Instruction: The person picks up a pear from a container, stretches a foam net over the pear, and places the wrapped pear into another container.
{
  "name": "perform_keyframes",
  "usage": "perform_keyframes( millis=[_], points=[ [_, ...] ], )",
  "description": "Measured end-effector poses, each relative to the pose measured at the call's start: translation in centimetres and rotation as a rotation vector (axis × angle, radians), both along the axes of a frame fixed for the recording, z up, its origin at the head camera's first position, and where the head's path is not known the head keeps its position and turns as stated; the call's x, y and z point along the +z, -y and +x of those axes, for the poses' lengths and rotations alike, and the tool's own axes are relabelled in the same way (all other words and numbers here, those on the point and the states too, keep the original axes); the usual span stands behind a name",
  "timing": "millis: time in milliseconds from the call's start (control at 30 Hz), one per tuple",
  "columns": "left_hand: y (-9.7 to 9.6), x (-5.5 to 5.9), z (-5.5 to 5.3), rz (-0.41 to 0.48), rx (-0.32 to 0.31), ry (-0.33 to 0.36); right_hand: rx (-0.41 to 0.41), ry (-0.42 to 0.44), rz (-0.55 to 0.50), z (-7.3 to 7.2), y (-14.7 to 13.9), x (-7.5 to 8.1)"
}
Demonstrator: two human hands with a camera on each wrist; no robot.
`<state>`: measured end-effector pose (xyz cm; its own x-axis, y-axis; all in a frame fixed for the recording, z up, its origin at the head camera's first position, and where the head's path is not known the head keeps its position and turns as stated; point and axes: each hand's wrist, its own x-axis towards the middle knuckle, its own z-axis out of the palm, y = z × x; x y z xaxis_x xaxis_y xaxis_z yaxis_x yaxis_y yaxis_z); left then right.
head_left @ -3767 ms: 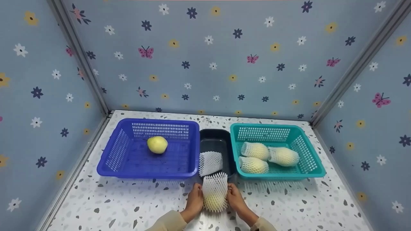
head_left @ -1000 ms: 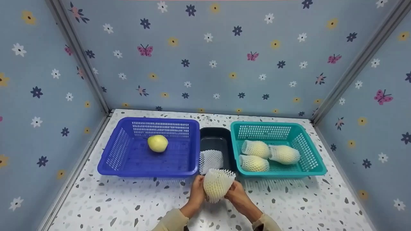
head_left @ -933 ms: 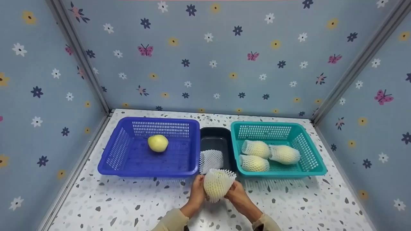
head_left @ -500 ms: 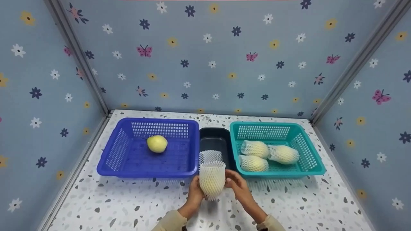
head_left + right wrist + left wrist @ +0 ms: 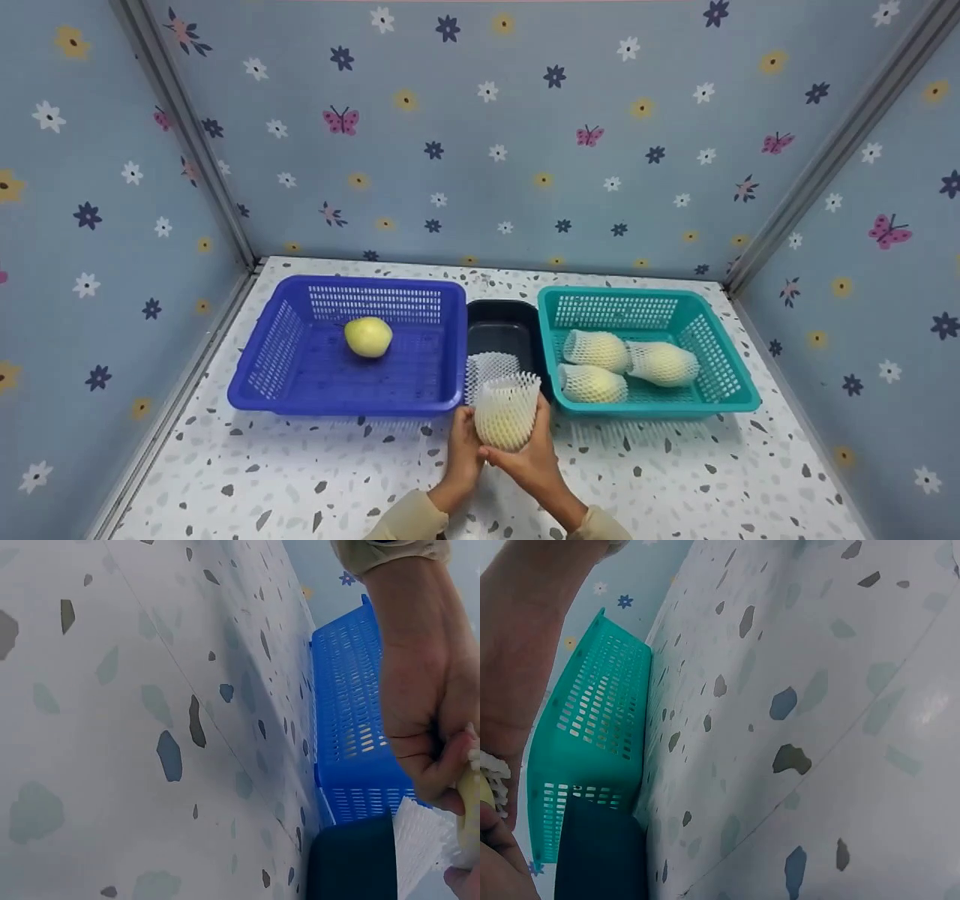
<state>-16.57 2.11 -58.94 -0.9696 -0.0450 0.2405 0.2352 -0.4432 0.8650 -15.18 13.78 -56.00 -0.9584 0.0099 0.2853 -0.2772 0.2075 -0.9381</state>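
Observation:
A pale yellow pear in a white foam net sleeve (image 5: 506, 420) is held in front of me in the head view, the sleeve's open end standing up at the top. My right hand (image 5: 534, 459) grips it from the right and below, thumb across its underside. On the other side my left hand (image 5: 463, 448) holds it with curled fingers. Behind it, a foam net sleeve (image 5: 491, 366) lies in a black tray (image 5: 501, 309), partly hidden by the pear. The right wrist view shows my left hand (image 5: 431, 712) with fingers bent at the sleeve's edge.
A blue basket (image 5: 259, 401) on the left holds one bare pear (image 5: 368, 337). To the right, a teal basket (image 5: 660, 409) contains three net-sleeved pears (image 5: 664, 364). Patterned panels (image 5: 495, 112) enclose the speckled table (image 5: 337, 480) at the back and sides.
The pear sits deeper and snug in its sleeve than at first, and has been lifted and turned upright. My right hand, loosely beside it half a second ago, now wraps round it.

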Motion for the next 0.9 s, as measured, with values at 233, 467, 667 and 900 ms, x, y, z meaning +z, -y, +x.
perform_keyframes(
  millis=[233, 467, 667, 900],
  points=[
    [0.0, 0.8, -0.1, -0.092, -0.012, 0.147, -0.010, -0.114, -0.009, 0.4, 0.3, 2.7],
    [0.7, 2.4, 0.0, -0.266, -0.114, 0.160, 0.036, -0.178, -0.003, -0.4, -1.2, 4.2],
    [2.4, 4.5, -0.6, -0.426, -0.111, 0.036, 0.060, -0.220, 0.055, -2.1, -4.2, 6.8],
    [7.1, 5.4, -2.6, -0.865, 0.128, -0.195, 0.135, -0.212, 0.201, -4.6, -9.2, 10.1]
  ],
)
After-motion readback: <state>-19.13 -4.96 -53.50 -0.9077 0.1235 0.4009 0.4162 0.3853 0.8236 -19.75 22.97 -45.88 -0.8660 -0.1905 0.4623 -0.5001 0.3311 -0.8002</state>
